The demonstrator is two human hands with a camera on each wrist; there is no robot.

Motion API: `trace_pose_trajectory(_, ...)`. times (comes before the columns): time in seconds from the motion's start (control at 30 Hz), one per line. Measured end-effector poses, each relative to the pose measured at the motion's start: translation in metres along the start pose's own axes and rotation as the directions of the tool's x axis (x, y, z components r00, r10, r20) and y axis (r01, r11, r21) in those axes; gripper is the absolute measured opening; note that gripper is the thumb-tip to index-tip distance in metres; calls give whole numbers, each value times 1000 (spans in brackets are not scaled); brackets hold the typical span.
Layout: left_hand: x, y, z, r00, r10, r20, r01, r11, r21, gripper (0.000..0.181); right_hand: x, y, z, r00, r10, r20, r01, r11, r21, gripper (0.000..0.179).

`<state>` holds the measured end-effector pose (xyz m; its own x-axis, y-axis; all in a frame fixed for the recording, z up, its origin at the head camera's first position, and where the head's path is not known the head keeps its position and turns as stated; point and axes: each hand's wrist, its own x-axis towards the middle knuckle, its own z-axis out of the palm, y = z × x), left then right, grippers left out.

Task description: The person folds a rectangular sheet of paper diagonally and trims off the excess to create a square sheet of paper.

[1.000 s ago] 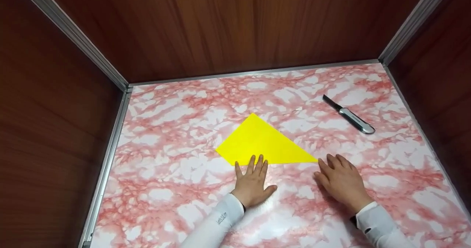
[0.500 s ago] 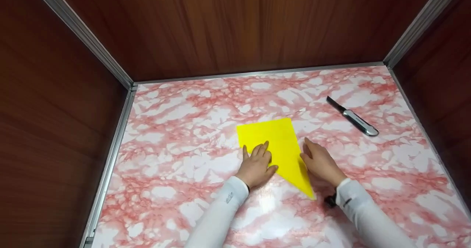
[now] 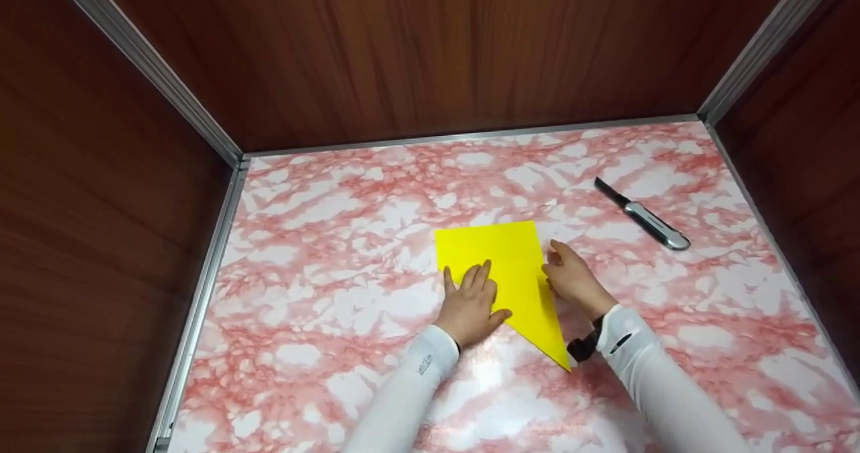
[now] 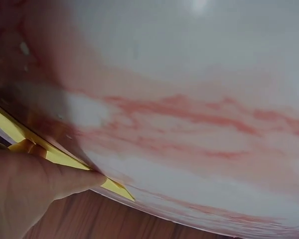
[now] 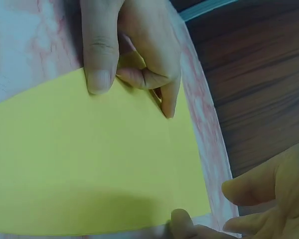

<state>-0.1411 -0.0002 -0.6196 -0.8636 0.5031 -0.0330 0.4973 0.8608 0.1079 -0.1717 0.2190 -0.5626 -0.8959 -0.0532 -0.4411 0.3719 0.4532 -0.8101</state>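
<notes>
The folded yellow paper (image 3: 517,271) on the tabletop (image 3: 336,318) should be light and crease easily, best lifted by its edges. The left hand (image 3: 468,312) rests on it, fingers spread; whether the right hand (image 3: 574,277) pinches its right edge, I cannot tell.

Head view looks forward and down; closer wrist views share the yellow paper (image 3: 519,271).
</notes>
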Motion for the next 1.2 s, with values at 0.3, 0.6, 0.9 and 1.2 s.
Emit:
trace_pose_trajectory(0.3, 1, 1, -1, 1000, -8, 18, 8, 1000, 14, 48, 1, -4, 5, 999, 22, 44, -24, 999, 29, 67)
trace_pose_trajectory(0.6, 1, 0, 0, 1000, -14, 10, 14, 1000, 20, 48, 4, -4, 8, 997, 50, 63, -53, 997, 50, 66)
trace_pose_trajectory(0.9, 2, 2, -2, 1000, -12, 26, 12, 1000, -1, 47, -5, -9, 11, 997, -61, -45, 62, 998, 33, 65)
trace_pose_trajectory(1.2, -1, -1, 2, 1000, -1, -25, 1, 1000, -19, 46, 0, -2, 11, 999, 31, -42, -16, 948, 318, 76)
